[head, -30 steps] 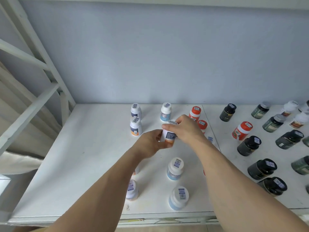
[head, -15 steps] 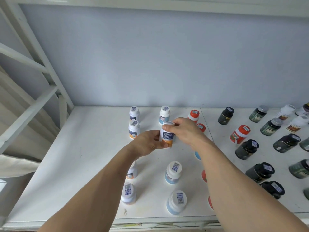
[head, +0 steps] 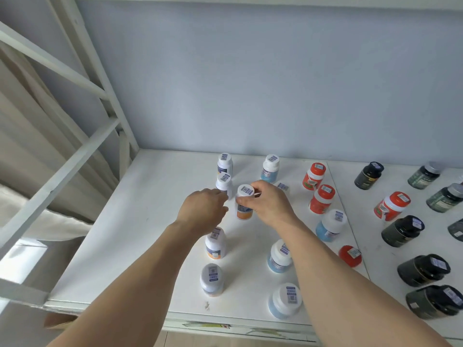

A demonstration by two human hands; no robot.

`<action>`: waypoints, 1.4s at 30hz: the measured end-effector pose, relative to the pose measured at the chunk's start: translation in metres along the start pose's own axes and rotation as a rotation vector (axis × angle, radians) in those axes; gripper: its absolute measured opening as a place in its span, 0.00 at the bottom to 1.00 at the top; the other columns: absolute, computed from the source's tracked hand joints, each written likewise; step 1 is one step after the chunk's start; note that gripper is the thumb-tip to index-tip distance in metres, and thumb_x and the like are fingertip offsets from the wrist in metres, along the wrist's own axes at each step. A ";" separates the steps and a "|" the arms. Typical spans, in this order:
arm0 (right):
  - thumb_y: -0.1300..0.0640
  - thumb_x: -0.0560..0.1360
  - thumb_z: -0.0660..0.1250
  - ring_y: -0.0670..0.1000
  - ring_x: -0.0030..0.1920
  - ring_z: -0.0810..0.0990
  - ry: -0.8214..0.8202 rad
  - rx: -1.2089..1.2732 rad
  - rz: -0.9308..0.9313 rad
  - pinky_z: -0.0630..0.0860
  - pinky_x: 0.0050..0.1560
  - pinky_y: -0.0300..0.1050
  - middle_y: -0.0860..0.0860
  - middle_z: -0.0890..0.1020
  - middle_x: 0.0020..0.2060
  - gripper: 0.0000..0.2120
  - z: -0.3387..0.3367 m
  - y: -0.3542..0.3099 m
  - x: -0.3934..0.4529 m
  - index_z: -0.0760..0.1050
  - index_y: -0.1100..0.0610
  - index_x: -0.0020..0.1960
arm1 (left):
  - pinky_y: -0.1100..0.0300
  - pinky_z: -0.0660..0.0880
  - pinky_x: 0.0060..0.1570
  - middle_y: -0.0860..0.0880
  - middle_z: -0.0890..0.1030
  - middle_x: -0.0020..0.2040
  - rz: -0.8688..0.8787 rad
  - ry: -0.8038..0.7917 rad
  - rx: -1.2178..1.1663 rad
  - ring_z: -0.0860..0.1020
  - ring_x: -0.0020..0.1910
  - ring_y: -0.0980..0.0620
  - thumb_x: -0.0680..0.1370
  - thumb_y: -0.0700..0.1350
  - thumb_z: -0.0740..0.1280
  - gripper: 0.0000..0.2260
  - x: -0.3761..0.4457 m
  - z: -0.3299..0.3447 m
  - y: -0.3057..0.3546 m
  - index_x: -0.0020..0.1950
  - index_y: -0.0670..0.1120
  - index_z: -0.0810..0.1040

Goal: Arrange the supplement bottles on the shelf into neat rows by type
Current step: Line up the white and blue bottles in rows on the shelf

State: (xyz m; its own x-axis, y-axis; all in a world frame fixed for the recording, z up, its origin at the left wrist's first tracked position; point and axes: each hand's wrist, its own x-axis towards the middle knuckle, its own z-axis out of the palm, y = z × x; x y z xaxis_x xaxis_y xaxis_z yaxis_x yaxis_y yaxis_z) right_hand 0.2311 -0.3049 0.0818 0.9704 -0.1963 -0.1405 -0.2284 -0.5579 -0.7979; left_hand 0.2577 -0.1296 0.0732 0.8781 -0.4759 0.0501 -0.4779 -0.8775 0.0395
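Observation:
My right hand [head: 270, 209] grips a white bottle with an orange-banded label [head: 244, 205] by its top, upright and low over the white shelf [head: 155, 221]; I cannot tell whether it touches the shelf. My left hand [head: 203, 212] sits just left of it with a small gap, fingers loosely curled near a white bottle [head: 223, 182]. Matching white bottles [head: 225, 163] [head: 215, 244] [head: 211, 279] form a column on the left. Blue-labelled bottles [head: 270, 168] [head: 279, 256] [head: 285, 300] line up to the right of them.
Another blue bottle [head: 330, 225] and red bottles [head: 314, 176] [head: 322, 199] [head: 350, 255] stand further right. Beyond a seam, a red bottle [head: 392, 209] and several dark bottles [head: 403, 230] [head: 369, 175] are scattered. White frame bars [head: 75, 156] rise at the left; the wall is behind.
My left hand has come off the orange-banded bottle, which my right hand alone now holds, lower and slightly further left. The view has tilted down.

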 end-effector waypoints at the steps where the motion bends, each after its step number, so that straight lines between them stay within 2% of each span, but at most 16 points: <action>1: 0.46 0.69 0.76 0.49 0.47 0.80 0.005 0.006 0.006 0.72 0.41 0.40 0.46 0.82 0.46 0.18 0.005 -0.003 0.001 0.78 0.52 0.53 | 0.56 0.72 0.46 0.52 0.79 0.56 -0.001 0.008 -0.017 0.77 0.54 0.47 0.80 0.52 0.60 0.13 0.000 0.001 -0.007 0.62 0.51 0.74; 6: 0.47 0.67 0.77 0.50 0.47 0.81 0.024 0.018 0.069 0.76 0.46 0.44 0.46 0.83 0.46 0.17 0.034 -0.015 0.008 0.78 0.52 0.52 | 0.54 0.74 0.51 0.52 0.79 0.60 0.026 0.022 -0.059 0.77 0.57 0.47 0.80 0.52 0.59 0.14 0.001 0.004 -0.040 0.63 0.50 0.76; 12: 0.49 0.67 0.77 0.48 0.47 0.81 0.041 0.041 0.120 0.77 0.48 0.43 0.45 0.83 0.46 0.16 0.066 -0.020 0.009 0.78 0.50 0.52 | 0.57 0.73 0.53 0.52 0.78 0.62 0.065 -0.005 -0.085 0.76 0.59 0.48 0.81 0.52 0.58 0.15 0.002 0.010 -0.070 0.64 0.50 0.75; 19: 0.50 0.69 0.76 0.49 0.47 0.80 0.044 0.027 0.160 0.73 0.47 0.40 0.46 0.83 0.47 0.17 0.079 -0.018 0.004 0.77 0.51 0.54 | 0.56 0.72 0.53 0.53 0.76 0.64 0.069 -0.023 -0.149 0.75 0.60 0.48 0.81 0.53 0.58 0.16 0.005 0.011 -0.075 0.67 0.52 0.73; 22: 0.49 0.67 0.76 0.49 0.49 0.81 0.024 0.018 0.168 0.75 0.50 0.42 0.45 0.83 0.48 0.19 0.079 -0.017 0.005 0.76 0.50 0.55 | 0.56 0.72 0.52 0.53 0.77 0.64 0.087 -0.015 -0.155 0.75 0.60 0.48 0.81 0.53 0.58 0.16 0.009 0.008 -0.071 0.67 0.52 0.74; 26: 0.45 0.65 0.78 0.47 0.56 0.79 -0.030 0.013 0.162 0.75 0.58 0.47 0.44 0.80 0.54 0.25 0.060 -0.021 0.006 0.75 0.49 0.58 | 0.57 0.71 0.49 0.53 0.77 0.62 0.119 0.023 -0.153 0.76 0.57 0.49 0.81 0.52 0.58 0.15 0.015 0.000 -0.062 0.65 0.52 0.75; 31: 0.50 0.70 0.75 0.53 0.56 0.80 0.199 -0.003 0.083 0.75 0.60 0.51 0.50 0.81 0.53 0.18 0.003 -0.023 0.015 0.78 0.54 0.57 | 0.57 0.71 0.46 0.51 0.79 0.58 0.168 0.053 -0.163 0.76 0.56 0.47 0.80 0.51 0.60 0.13 0.029 -0.013 -0.034 0.61 0.49 0.77; 33: 0.51 0.72 0.73 0.54 0.60 0.78 0.234 -0.113 0.083 0.73 0.60 0.49 0.52 0.79 0.59 0.20 -0.020 -0.018 0.017 0.77 0.54 0.62 | 0.57 0.71 0.45 0.51 0.79 0.58 0.182 0.062 -0.191 0.76 0.56 0.46 0.80 0.51 0.61 0.13 0.037 -0.015 -0.019 0.60 0.48 0.77; 35: 0.51 0.73 0.72 0.53 0.61 0.76 0.177 -0.217 0.111 0.72 0.56 0.46 0.52 0.74 0.66 0.26 -0.039 -0.006 0.019 0.72 0.53 0.69 | 0.58 0.72 0.48 0.52 0.77 0.62 0.191 0.035 -0.227 0.75 0.59 0.48 0.80 0.52 0.61 0.15 0.046 -0.015 -0.001 0.64 0.49 0.75; 38: 0.52 0.73 0.72 0.52 0.61 0.74 0.032 -0.246 0.165 0.69 0.53 0.43 0.50 0.71 0.67 0.32 -0.053 0.015 0.022 0.64 0.50 0.74 | 0.56 0.71 0.58 0.52 0.72 0.69 0.162 -0.079 -0.286 0.71 0.66 0.50 0.80 0.53 0.61 0.20 0.060 -0.013 0.025 0.71 0.50 0.69; 42: 0.53 0.74 0.71 0.51 0.56 0.76 -0.027 -0.214 0.161 0.73 0.52 0.45 0.49 0.76 0.64 0.29 -0.059 0.036 0.033 0.66 0.47 0.72 | 0.55 0.68 0.65 0.51 0.69 0.72 0.087 -0.222 -0.333 0.69 0.69 0.49 0.79 0.53 0.64 0.24 0.073 -0.009 0.051 0.74 0.49 0.65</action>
State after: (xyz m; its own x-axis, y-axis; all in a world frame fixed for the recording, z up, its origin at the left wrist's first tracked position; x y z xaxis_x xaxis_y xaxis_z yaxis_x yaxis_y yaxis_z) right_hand 0.2498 -0.3788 0.0827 0.9213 -0.2766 -0.2732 -0.3885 -0.6796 -0.6223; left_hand 0.2975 -0.2085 0.0878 0.8005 -0.5809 -0.1473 -0.5011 -0.7837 0.3670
